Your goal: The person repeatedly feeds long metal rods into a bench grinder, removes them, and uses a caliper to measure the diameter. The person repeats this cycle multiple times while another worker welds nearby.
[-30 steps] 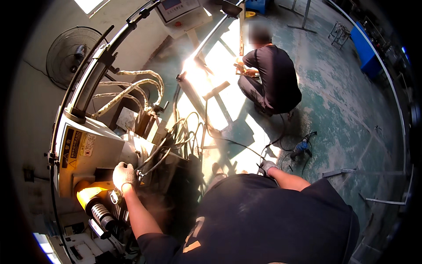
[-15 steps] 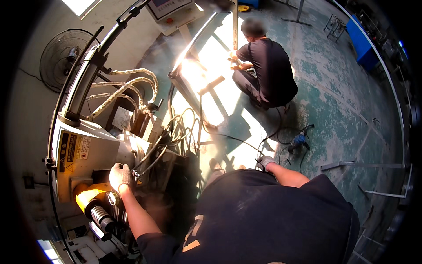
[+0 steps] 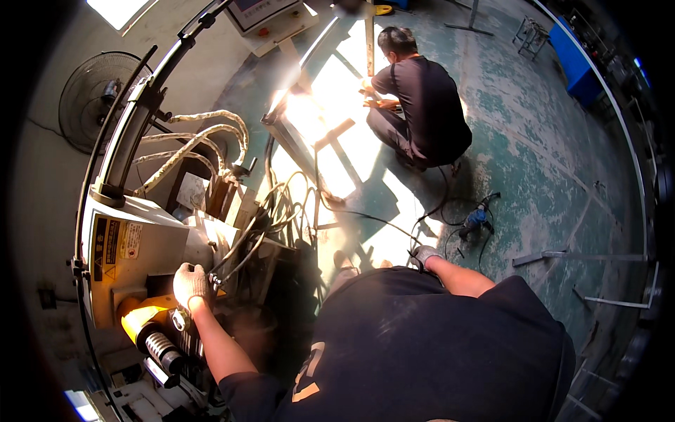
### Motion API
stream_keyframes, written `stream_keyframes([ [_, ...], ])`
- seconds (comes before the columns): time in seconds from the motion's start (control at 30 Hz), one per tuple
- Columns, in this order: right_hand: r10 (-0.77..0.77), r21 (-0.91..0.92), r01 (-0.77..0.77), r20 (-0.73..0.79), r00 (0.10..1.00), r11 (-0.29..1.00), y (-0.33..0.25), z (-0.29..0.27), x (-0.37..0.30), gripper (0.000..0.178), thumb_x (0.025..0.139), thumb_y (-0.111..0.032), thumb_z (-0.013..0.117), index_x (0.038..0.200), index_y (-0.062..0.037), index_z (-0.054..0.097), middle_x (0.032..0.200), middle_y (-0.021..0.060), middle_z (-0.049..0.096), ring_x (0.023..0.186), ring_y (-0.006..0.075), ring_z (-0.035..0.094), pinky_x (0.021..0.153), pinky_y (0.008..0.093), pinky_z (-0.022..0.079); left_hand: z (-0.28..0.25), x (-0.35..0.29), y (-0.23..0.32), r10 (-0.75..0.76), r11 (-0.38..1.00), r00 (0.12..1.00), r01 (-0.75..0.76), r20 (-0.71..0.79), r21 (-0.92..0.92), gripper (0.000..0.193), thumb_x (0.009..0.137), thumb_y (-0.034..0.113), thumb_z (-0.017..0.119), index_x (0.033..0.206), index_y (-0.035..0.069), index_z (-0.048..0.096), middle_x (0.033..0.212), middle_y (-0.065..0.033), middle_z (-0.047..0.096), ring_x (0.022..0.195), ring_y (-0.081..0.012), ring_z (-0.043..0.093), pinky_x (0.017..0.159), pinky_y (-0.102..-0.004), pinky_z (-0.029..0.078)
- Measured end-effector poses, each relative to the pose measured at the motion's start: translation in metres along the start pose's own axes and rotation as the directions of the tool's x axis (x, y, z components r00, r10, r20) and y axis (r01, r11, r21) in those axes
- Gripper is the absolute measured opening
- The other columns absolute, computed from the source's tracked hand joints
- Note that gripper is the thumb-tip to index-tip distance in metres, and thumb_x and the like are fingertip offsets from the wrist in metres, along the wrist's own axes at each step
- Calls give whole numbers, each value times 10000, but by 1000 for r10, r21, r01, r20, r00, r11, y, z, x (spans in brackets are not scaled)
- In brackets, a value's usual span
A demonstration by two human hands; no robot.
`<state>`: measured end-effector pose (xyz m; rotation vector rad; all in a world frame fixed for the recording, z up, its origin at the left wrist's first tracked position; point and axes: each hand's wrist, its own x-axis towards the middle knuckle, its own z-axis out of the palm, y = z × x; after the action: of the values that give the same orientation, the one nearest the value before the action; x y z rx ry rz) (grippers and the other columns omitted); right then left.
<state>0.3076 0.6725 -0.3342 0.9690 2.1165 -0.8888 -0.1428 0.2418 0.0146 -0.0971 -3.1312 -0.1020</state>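
My left hand [image 3: 190, 284], in a light knit glove, is closed at the front of a pale machine [image 3: 162, 246]. Its fingers curl away, and what they grip is hidden. Just beside it are metal hose fittings [image 3: 216, 280], and a yellow machine part [image 3: 144, 318] lies below the wrist. My right hand [image 3: 425, 254], also gloved, is in front of my body beside a black cable [image 3: 380, 222]. My dark shirt and the angle hide its fingers, so I cannot tell whether it holds the cable.
A co-worker [image 3: 429, 112] crouches ahead on the sunlit floor by a metal frame [image 3: 299, 148]. A blue power tool [image 3: 477, 219] with its cord lies on the green floor to the right. Wrapped hoses [image 3: 204, 133] and a fan [image 3: 102, 98] are at the left. Metal bars [image 3: 576, 258] lie far right.
The view has shifted slightly, so the surroundings sit a little further left. Both my hands stay at about the same places, and the co-worker still crouches.
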Motion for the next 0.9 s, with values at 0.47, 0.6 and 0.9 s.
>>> stream_keyframes([
  [0.47, 72, 32, -70, -39, 997, 997, 5, 20, -11, 323, 848, -277, 710, 1090, -108, 842, 1156, 177, 792, 1077, 363, 762, 948, 445, 587, 32, 34, -30, 80, 997, 997, -80, 2, -1, 272, 883, 220, 640, 957, -23, 737, 949, -272, 757, 883, -425, 744, 834, -453, 580],
  [0.6, 96, 53, -94, -39, 995, 994, 28, 56, -3, 302, 864, -268, 683, 1051, -92, 842, 1132, 180, 791, 1074, 373, 758, 932, 450, 589, 43, 43, -41, 80, 995, 997, -79, 12, -60, 234, 874, 194, 641, 917, -21, 723, 911, -251, 761, 841, -414, 738, 816, -446, 577],
  [0.9, 172, 159, -172, 15, 985, 972, 60, 57, -63, 392, 862, -391, 744, 1105, -98, 834, 1187, 157, 789, 1111, 357, 753, 953, 465, 582, 53, 49, -52, 168, 981, 986, -166, 11, -100, 224, 854, 160, 677, 886, -61, 695, 799, -221, 740, 725, -349, 725, 723, -443, 567],
])
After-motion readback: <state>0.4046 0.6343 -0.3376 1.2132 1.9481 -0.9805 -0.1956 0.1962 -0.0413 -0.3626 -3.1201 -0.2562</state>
